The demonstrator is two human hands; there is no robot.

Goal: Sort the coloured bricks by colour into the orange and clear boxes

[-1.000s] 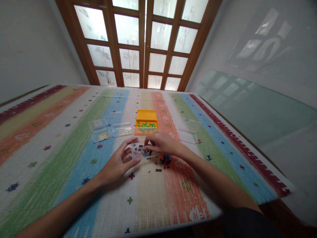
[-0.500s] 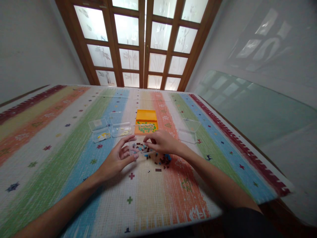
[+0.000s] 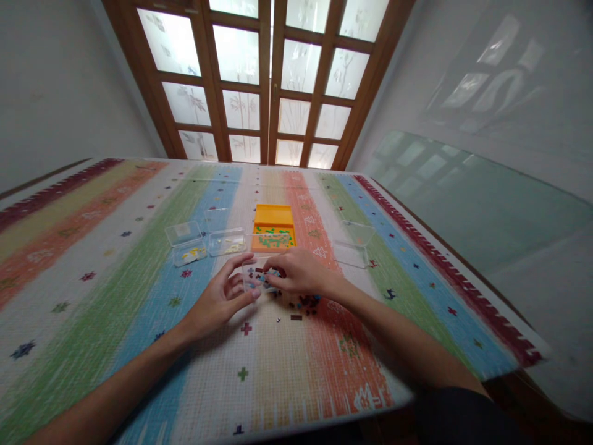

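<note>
My left hand [image 3: 223, 295] is curved round the left end of a clear plastic box [image 3: 247, 287], thumb at its near side and fingers at the far side. Small brown, blue and grey toy bricks lie inside it. Over the right part of the box is my right hand [image 3: 303, 272], its fingertips pinched together low among the pieces. Whatever they hold is too small to make out. Partly under my right wrist lies a loose pile of dark brown and blue bricks [image 3: 309, 302]. A flat brown brick [image 3: 296, 317] and a tiny grey piece [image 3: 278, 319] sit nearer to me.
Beyond my hands stands an open orange case [image 3: 274, 215] with green pieces. To the left are two open clear boxes, one with yellow pieces [image 3: 193, 254], one with pale pieces [image 3: 231, 246]. Another open clear box [image 3: 352, 254] stands right. A striped cloth [image 3: 204, 383] covers the table.
My right hand has moved slightly left and down, its fingertips now lower in the clear box and hiding more of the pieces. My left hand has stayed in place on the box.
</note>
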